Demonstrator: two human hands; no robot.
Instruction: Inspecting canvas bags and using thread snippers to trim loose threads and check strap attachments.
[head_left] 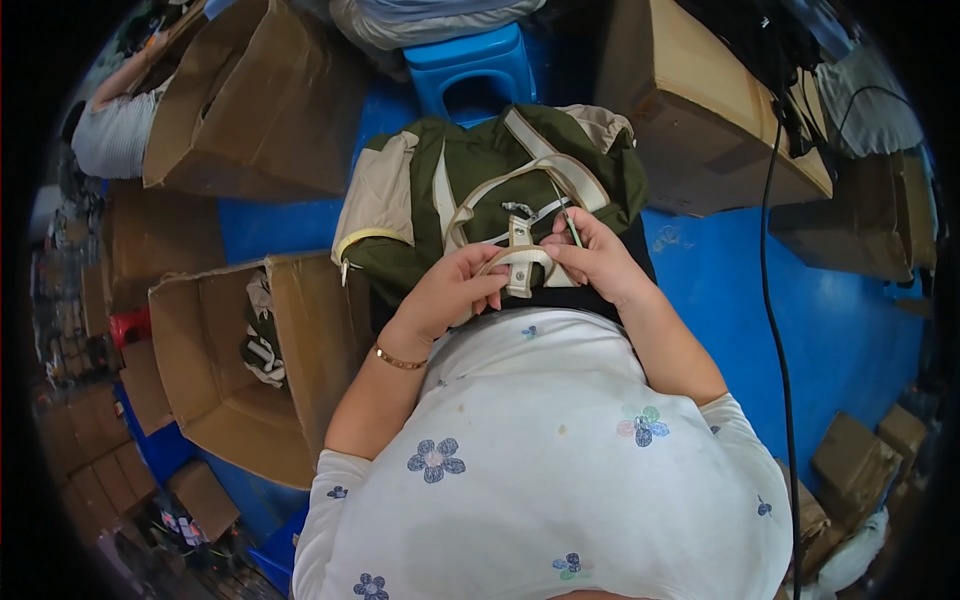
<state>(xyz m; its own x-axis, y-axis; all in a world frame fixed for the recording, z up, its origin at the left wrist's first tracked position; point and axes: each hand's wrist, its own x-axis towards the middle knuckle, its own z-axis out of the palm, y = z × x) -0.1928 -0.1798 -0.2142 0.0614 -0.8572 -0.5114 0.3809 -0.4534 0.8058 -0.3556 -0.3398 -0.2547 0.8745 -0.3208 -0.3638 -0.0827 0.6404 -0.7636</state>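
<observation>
Blue plastic stool up ahead, pale fabric just beyond it. Big carton off to right, tall carton far left, co-worker's pale sleeve beside it. Black cable runs past blue floor. Small boxes lower right.

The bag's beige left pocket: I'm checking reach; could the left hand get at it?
Probably yes: the pocket lies near the left hand, with only green fabric between, though that hand holds a pale strap.

No legible txt or nos.
</observation>
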